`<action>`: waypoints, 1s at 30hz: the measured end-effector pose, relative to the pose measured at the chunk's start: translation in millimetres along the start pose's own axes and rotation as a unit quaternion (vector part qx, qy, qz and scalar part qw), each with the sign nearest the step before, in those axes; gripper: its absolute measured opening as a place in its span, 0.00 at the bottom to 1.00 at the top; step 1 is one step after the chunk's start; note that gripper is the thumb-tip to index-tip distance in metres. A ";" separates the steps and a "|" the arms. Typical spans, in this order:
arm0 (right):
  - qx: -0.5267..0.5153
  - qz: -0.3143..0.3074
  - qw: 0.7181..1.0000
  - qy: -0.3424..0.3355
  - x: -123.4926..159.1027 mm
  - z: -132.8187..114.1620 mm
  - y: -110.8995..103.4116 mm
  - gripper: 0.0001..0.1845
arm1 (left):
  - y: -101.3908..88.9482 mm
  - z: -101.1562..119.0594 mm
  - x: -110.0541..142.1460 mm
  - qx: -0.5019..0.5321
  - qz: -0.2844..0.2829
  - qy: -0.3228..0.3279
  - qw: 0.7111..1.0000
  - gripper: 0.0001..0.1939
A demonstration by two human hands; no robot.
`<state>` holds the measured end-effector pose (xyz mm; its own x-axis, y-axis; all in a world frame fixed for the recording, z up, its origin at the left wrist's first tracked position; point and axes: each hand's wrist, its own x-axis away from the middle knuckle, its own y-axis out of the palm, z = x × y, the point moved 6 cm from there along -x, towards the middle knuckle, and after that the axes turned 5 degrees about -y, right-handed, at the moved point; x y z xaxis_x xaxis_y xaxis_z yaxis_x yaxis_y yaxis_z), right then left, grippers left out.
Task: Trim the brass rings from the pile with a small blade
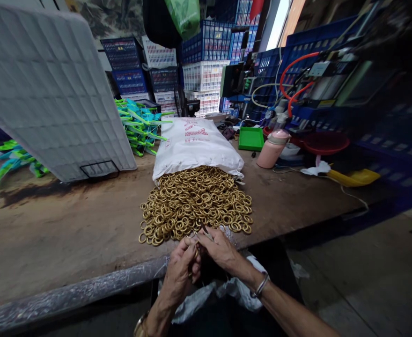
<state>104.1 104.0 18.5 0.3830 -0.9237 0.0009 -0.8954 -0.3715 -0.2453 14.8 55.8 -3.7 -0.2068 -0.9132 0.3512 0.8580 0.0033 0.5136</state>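
Note:
Gold-coloured metal rings (199,201) lie in a loose heap that spills from the mouth of a white woven sack (195,145). At the table's front edge, just before the heap, my left hand (185,264) is closed, with a gold ring pinched in its fingers. My right hand (223,250) meets it there, gripping a small knife-like tool (206,232) with a dark, narrow end that points up and left. The fingertips of both hands nearly touch, and the exact contact between tool and ring is too small to make out. Below the hands hangs an opened pale bag (206,299).
A tall white padded panel (51,93) stands at left, beside green and blue plastic pieces (139,124). Toward the back right are a green tray (251,138), a pink bottle (273,149), a red dish (325,142) and a yellow scoop (355,178). Stacked crates (206,75) fill the background.

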 end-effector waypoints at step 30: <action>0.451 0.174 0.875 0.001 8.3 28.7 -84.4 0.08 | 4.0 -21.4 0.2 0.030 0.041 -0.090 0.995 0.16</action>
<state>189.4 130.4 11.4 0.1213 -0.9670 -0.2241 -0.4135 0.1560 -0.8970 28.2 46.9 -18.3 -0.2237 -0.8208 0.5255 0.8470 0.1031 0.5216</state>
